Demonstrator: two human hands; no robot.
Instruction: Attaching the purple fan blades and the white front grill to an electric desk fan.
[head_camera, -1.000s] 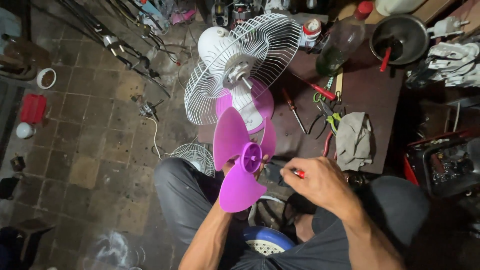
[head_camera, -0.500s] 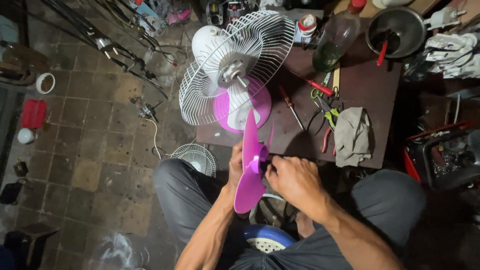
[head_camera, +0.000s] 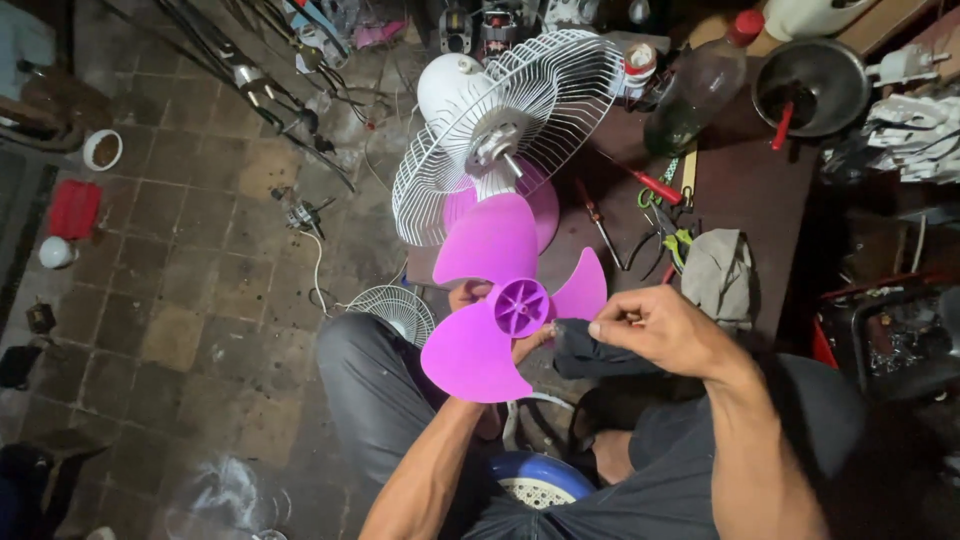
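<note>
My left hand (head_camera: 468, 296) is behind a magenta three-bladed fan blade (head_camera: 478, 255) and holds it up over my lap, hub facing the camera. Just right of the hub, my right hand (head_camera: 655, 328) pinches a dark cloth (head_camera: 590, 352). Beyond the blade, a table fan stands on the brown table (head_camera: 745, 190). It has a white wire rear guard (head_camera: 560, 95), a bare motor shaft (head_camera: 497, 152) and a white motor housing (head_camera: 448, 85). The fan's base (head_camera: 545, 198) is magenta too.
A white front grille (head_camera: 395, 310) lies on the tiled floor by my left knee. Red-handled screwdrivers (head_camera: 655, 186), pliers (head_camera: 668, 238), a grey rag (head_camera: 720, 275), a dark bottle (head_camera: 700, 85) and a black pan (head_camera: 815, 85) are on the table. A blue stool (head_camera: 540, 478) is under me.
The blade has turned from edge-on to face the camera. My right hand has drawn back to the right of the hub with the dark cloth in it.
</note>
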